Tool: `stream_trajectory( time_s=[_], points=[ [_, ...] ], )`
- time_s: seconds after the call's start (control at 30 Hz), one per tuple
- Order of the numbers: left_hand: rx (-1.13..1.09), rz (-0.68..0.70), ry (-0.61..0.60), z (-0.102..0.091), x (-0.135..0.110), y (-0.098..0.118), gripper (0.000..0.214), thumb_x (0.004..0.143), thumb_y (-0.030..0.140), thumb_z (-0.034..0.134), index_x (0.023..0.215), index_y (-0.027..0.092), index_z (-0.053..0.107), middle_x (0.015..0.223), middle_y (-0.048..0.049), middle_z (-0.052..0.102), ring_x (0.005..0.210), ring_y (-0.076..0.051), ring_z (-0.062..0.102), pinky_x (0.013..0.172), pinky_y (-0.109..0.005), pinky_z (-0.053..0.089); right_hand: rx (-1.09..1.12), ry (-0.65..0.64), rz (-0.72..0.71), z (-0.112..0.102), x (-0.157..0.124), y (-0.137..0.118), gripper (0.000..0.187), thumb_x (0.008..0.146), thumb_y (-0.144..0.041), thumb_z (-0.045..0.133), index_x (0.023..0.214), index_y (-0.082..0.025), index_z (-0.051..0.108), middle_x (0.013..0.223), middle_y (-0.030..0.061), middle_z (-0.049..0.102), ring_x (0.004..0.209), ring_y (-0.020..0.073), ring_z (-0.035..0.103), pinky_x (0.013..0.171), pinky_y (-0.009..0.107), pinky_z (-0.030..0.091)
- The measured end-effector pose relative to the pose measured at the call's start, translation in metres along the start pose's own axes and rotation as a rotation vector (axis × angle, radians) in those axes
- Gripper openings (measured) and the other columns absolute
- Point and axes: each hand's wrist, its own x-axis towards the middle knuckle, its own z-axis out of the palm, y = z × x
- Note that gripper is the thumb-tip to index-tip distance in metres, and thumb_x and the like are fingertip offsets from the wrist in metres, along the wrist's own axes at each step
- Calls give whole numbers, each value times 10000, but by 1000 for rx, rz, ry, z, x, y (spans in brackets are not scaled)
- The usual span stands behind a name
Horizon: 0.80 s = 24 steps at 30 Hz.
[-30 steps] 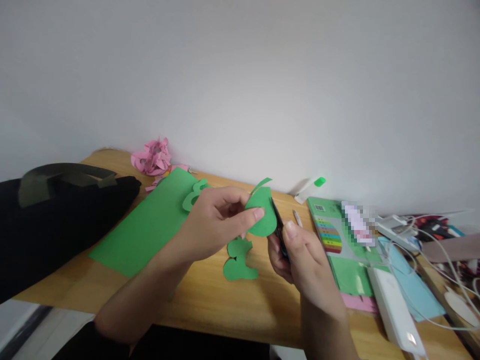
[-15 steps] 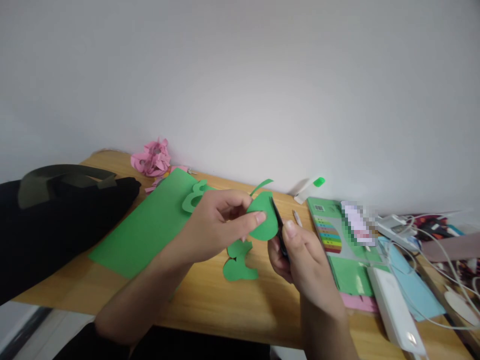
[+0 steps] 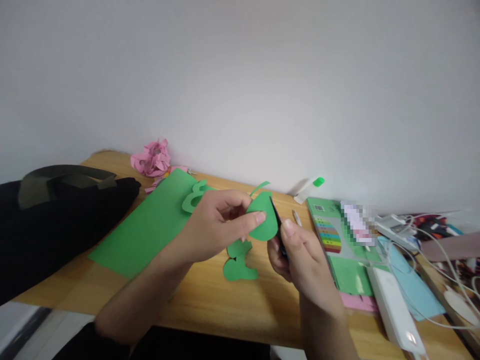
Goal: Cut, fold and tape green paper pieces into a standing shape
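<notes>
My left hand (image 3: 221, 225) pinches a rounded piece of green paper (image 3: 265, 227) between thumb and fingers, above the table. A thin curled green strip (image 3: 260, 186) sticks up behind that piece. Black scissors (image 3: 278, 220) are gripped in my right hand (image 3: 298, 250), their blades along the right edge of the paper; most of the handles are hidden by my fingers. Below my hands, a green paper cutout with rounded lobes (image 3: 240, 269) lies on the wood. To the left, a looped green offcut (image 3: 191, 197) rests on a large green sheet (image 3: 146, 232), partly behind my left hand.
Crumpled pink paper (image 3: 152, 159) sits by the wall, near a black bag (image 3: 67, 220) at left. A glue stick with a green cap (image 3: 309, 190) stands behind a paper pack (image 3: 325, 235). A white power bank (image 3: 395, 310), cables and blue paper (image 3: 425, 295) lie at right.
The scissor blades look slightly more closed against the paper's right edge. The curled strip's tip has shifted a little left and down. My left hand has hardly moved.
</notes>
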Motion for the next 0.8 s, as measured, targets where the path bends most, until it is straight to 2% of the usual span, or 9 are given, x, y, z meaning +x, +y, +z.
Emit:
stream_trajectory(
  time_s=[0.17, 0.3, 0.4, 0.8],
  points=[
    [44, -20, -14, 1, 1, -1, 283, 765, 286, 610, 540, 170, 483, 500, 39, 457, 450, -63, 414, 418, -183, 327, 22, 5, -16, -1, 1, 3, 519, 995, -525, 396, 617, -169, 396, 459, -62, 312, 376, 25, 249, 338, 152, 185],
    [105, -13, -29, 2, 1, -2, 352, 763, 321, 607, 501, 181, 418, 482, 42, 390, 449, -68, 384, 415, -207, 278, 26, 13, -20, -2, 0, 3, 526, 997, -517, 399, 604, -167, 387, 463, -58, 318, 380, 23, 254, 342, 152, 186],
    [126, -34, -34, 2, 1, -3, 375, 768, 357, 603, 502, 187, 400, 489, 36, 396, 457, -78, 389, 421, -223, 279, 28, 18, -8, -3, 0, 2, 525, 994, -522, 402, 608, -167, 392, 463, -59, 320, 380, 23, 249, 346, 152, 192],
    [119, -70, -37, 1, 3, -7, 315, 758, 371, 616, 553, 182, 470, 542, 28, 440, 489, -85, 430, 440, -221, 316, 37, 19, -1, -2, 4, 2, 524, 990, -530, 403, 608, -171, 383, 464, -60, 318, 382, 25, 253, 351, 150, 213]
  ],
)
